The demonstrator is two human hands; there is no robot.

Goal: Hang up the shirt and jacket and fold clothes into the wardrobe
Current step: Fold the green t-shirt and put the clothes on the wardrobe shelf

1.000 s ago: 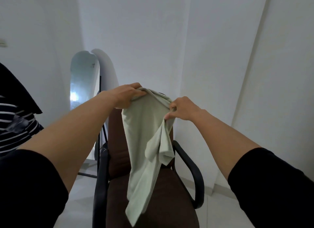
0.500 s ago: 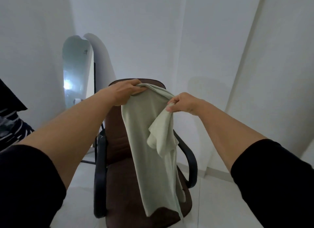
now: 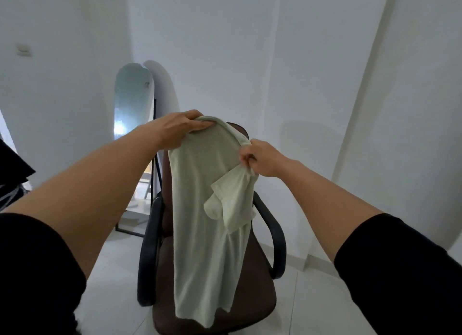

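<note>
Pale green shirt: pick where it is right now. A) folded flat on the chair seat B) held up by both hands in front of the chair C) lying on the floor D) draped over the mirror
B: the left hand and right hand each grip the pale green shirt at its top edge, and it hangs in front of the brown chair.

This looks like a room in a home, likely a bedroom or dressing corner. Plain white walls (image 3: 250,47) meet a pale tiled floor (image 3: 325,297), and a tall arched standing mirror (image 3: 132,104) leans in the corner. A brown office chair (image 3: 252,297) with black armrests stands before it, and dark and striped clothes (image 3: 12,174) show at the left edge.
</note>
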